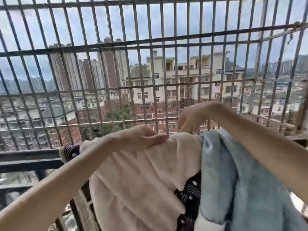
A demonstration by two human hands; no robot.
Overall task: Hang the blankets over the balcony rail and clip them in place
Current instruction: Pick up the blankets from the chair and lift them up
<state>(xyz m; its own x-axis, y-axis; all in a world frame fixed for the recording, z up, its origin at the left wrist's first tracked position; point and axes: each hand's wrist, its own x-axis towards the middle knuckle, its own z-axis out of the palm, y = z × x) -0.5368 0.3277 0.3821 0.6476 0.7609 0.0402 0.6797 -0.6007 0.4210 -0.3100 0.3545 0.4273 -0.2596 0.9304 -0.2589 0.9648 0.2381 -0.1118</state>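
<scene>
A pale pink blanket [140,177] hangs over the dark balcony rail [30,157], its dark dotted underside [71,151] showing at the left edge and lower right. A light blue blanket [236,180] hangs beside it on the right, overlapping its edge. My left hand [145,137] lies on top of the pink blanket with straight fingers and the thumb tucked under a fold. My right hand [191,119] reaches down from above and pinches the pink blanket's top edge where the two blankets meet. No clip is visible.
A tall metal security grille [150,72] closes the balcony just beyond the rail. Apartment blocks stand far behind it. Vertical rail bars [78,212] run down at the lower left, and a rusty ledge [293,135] sits at the right.
</scene>
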